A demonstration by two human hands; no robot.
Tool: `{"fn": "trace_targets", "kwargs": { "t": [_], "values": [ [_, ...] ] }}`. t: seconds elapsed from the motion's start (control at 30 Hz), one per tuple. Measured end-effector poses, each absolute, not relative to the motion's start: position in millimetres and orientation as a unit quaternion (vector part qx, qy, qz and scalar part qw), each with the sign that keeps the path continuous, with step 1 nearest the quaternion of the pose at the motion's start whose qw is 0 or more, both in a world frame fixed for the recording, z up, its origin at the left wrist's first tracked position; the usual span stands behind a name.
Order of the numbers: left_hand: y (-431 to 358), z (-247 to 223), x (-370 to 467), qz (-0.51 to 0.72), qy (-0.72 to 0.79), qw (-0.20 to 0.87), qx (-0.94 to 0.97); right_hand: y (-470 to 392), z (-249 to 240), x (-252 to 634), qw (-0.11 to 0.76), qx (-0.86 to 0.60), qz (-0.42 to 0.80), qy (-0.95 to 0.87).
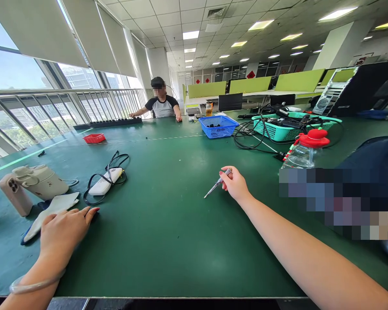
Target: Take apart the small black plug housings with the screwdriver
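My right hand [235,183] is closed around a slim, silvery patterned pen [217,186]. Its tip points down and left, close to the green tabletop [168,232]. On the left, my left hand [64,228] lies low over the table with its fingers curled over something dark, mostly hidden beneath the palm. Just beyond those fingers is a flat white pouch with a blue edge [51,213]. A white power bank [106,181] with a black cord lies past the left hand.
A phone [15,196] leans against a white case [42,181] at left. Farther off are a red tray [94,138], a blue basket [218,127] and a green basket of cables [274,131]. A red-capped bottle [302,153] stands right. Another person [163,103] sits opposite.
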State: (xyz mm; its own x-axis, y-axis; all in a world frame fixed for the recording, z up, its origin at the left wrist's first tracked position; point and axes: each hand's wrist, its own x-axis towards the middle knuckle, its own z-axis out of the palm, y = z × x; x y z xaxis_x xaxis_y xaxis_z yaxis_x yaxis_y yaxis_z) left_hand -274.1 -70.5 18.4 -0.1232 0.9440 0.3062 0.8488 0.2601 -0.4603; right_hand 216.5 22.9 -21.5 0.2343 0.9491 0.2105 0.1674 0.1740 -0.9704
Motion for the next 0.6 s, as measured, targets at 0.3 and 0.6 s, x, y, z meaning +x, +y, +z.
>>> {"fn": "trace_targets", "kwargs": {
  "t": [0.3, 0.6],
  "values": [
    [-71, 14, -321, -0.034, -0.858, 0.12, -0.498, 24, -22, 217, 0.565, -0.543, 0.339, -0.52],
    [-65, 15, -324, 0.005, -0.881, 0.037, -0.471, 24, -21, 216, 0.564, -0.542, 0.354, -0.513]
  ]
}}
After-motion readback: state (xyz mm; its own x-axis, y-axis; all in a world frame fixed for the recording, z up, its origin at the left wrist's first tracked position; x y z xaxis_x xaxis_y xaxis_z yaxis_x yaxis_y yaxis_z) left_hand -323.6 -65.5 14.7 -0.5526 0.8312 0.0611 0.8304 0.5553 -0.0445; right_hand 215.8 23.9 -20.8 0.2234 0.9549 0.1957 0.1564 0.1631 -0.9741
